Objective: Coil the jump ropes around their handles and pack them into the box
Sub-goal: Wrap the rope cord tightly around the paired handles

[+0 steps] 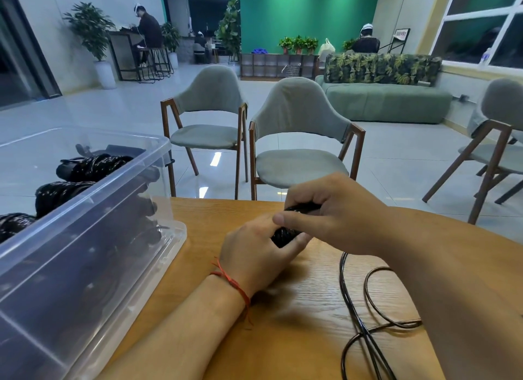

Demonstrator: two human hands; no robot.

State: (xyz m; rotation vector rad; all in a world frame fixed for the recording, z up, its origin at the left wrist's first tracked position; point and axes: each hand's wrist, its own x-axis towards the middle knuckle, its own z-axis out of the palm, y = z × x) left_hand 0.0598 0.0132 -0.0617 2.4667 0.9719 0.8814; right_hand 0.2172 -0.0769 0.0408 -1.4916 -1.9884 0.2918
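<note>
- Left hand [256,252] clamps the black handles [284,235], anchoring the coil.
- Right hand [322,215] pinches the top, apparently guiding wraps.
- Loose rope [365,320] trails on the table [297,309]; clear box [93,238] sits near for packing.

A wooden tabletop [297,309] with a visible grain fills the near part of the view. Just beyond its far edge stand two grey upholstered chairs with wooden frames, one [206,119] to the left and one [300,141] closer to the middle; a third chair [492,141] stands well apart at the right. A green sofa [387,102] with a leaf-patterned back sits farther away beneath a window [486,22]. Potted plants [298,44] line a low shelf [277,65] against the green wall [305,14]. At the far left, a person [147,31] sits on a stool at a high counter, near a tall plant [92,31] in a white pot.
</note>
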